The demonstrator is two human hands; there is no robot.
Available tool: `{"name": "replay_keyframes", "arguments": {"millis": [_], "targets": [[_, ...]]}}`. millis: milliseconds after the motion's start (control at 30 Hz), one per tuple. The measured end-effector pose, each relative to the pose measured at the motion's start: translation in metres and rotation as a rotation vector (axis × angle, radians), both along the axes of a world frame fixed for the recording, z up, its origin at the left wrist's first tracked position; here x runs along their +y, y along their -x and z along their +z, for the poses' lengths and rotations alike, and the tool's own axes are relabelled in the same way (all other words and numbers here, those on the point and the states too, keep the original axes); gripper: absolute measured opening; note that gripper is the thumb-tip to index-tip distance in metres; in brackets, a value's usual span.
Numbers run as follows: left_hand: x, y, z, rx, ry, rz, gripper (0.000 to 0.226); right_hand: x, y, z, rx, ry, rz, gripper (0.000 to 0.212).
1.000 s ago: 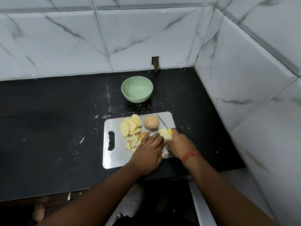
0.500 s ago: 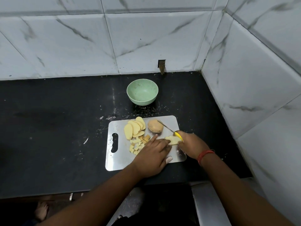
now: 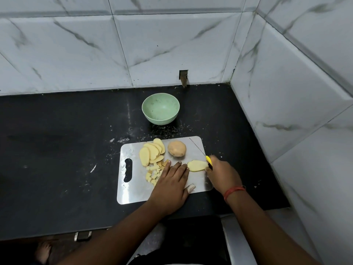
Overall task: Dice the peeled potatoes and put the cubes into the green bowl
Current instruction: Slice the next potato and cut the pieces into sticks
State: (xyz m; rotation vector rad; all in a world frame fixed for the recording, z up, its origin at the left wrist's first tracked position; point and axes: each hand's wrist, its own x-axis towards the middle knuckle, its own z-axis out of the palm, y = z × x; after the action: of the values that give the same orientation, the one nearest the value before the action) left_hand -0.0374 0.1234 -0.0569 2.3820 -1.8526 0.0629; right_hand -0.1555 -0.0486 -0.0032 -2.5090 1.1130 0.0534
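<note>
Just left of the right hand's grip (image 3: 222,172) lies the potato slice (image 3: 197,165).

No text, label, brand, number or sign can be read anywhere in this view. The green bowl (image 3: 160,109), the metal cutting board (image 3: 133,190) and the yellow-handled knife (image 3: 208,161) carry no readable marking, and the marble-patterned wall tiles (image 3: 172,46) and the black table (image 3: 57,150) show only veins and specks.
</note>
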Motion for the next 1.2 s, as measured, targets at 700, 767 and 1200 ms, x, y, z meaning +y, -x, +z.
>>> {"name": "replay_keyframes", "arguments": {"millis": [700, 767, 1200], "targets": [[0.006, -0.007, 0.0, 0.017, 0.025, -0.005, 0.067, 0.007, -0.005, -0.005, -0.052, 0.042, -0.052, 0.017], [0.006, -0.008, 0.0, 0.02, 0.02, -0.002, 0.065, 0.009, -0.006, -0.006, -0.065, 0.045, -0.063, 0.016], [0.006, -0.009, 0.001, 0.02, 0.001, 0.01, 0.064, 0.014, -0.007, -0.008, -0.094, 0.047, -0.075, 0.023]]}}
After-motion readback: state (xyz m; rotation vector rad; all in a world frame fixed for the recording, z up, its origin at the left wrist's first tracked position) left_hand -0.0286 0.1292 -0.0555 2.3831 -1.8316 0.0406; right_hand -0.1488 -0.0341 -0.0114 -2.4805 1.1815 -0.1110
